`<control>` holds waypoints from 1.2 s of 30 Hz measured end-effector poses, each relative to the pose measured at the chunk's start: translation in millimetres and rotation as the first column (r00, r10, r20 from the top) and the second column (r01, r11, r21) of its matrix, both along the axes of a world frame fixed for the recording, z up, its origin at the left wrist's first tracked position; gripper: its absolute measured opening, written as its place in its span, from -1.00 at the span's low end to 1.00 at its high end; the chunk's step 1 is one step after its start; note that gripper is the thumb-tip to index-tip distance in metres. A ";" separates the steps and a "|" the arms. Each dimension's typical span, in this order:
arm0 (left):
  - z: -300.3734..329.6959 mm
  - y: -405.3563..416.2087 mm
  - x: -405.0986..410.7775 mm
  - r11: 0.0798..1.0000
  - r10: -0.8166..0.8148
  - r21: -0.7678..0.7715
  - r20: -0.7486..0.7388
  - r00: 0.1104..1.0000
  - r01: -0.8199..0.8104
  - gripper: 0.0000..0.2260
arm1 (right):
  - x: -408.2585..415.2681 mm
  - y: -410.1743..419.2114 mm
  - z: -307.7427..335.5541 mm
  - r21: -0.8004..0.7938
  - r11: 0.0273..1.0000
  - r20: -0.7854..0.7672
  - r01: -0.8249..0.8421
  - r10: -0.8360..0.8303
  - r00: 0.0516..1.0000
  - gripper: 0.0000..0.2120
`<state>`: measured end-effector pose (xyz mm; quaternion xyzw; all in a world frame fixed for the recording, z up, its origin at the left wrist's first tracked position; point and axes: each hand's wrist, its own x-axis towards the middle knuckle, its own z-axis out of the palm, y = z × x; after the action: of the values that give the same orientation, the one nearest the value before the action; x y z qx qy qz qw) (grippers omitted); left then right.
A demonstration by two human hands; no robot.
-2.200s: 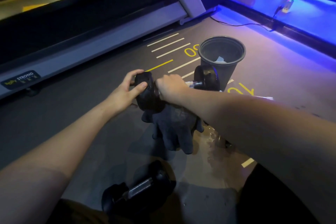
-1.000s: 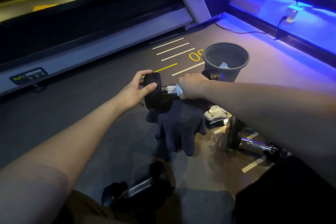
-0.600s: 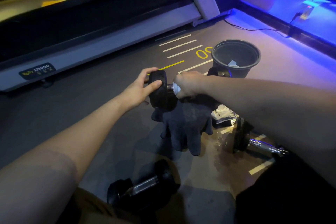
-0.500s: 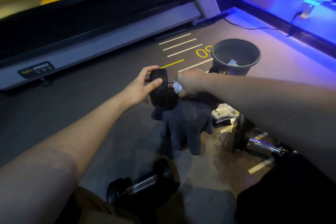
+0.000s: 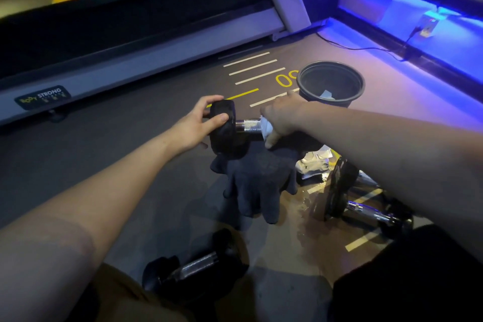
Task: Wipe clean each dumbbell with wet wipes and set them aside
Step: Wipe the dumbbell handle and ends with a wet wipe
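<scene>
The left hand (image 5: 194, 127) grips the black end weight of the held dumbbell (image 5: 222, 131): thumb across the near face, fingers curled over the top edge. The right hand (image 5: 283, 119) is wrapped round the chrome bar of the same dumbbell with a white wet wipe (image 5: 266, 127) pinched between palm and bar; a corner of the wipe shows below the knuckles. A short stretch of bare knurled bar is visible between the two hands. The far end weight is hidden behind the right hand and forearm.

The dumbbell is held level above the floor mat (image 5: 130, 165), over a pair of dark gloves (image 5: 257, 183) lying on the mat; whether the near weight touches the gloves cannot be told.

To the right of the gloves lies a crumpled white packet (image 5: 316, 161), partly covered by the right forearm. Beside it a second dumbbell (image 5: 363, 206) lies on the mat, on a wet-looking patch, its chrome bar pointing toward the lower right. A third dumbbell (image 5: 194, 269) lies at the near edge of the mat, close to the person's legs.

Beyond the right hand stands a dark round bin (image 5: 308, 91) with white scraps inside. A treadmill (image 5: 156, 57) runs along the far side of the mat.
</scene>
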<state>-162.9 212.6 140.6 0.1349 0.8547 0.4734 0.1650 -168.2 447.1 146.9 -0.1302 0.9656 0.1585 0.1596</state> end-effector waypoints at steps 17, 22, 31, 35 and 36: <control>1.5 0.3 0.7 1.000 0.000 0.000 0.020 1.000 0.000 -0.59 | 13.9 22.0 4.5 -0.388 0.922 -0.117 0.009 -0.059 0.991 -0.60; 3.2 2.3 1.8 1.000 0.011 0.019 0.030 0.999 -0.011 -0.60 | 8.7 7.8 -2.5 -0.476 0.879 -0.124 0.043 -0.115 0.986 -0.61; 3.3 0.2 0.9 1.000 0.008 0.014 0.028 1.000 -0.009 -0.60 | 3.2 -15.2 -9.2 -0.511 0.859 -0.137 0.037 -0.124 0.983 -0.60; 3.2 2.0 -0.4 1.000 0.001 0.009 0.032 0.999 -0.002 -0.59 | 9.9 0.3 0.5 -0.379 0.925 -0.186 -0.003 -0.074 0.980 -0.52; 3.3 2.7 -0.5 1.000 0.001 0.011 0.034 0.999 -0.001 -0.59 | 11.2 5.2 2.7 -0.345 0.938 -0.194 -0.009 -0.062 0.979 -0.51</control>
<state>-163.4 215.3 143.9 0.1273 0.8492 0.4804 0.1786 -156.9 452.3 149.6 -0.1263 0.9913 -0.0026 0.0378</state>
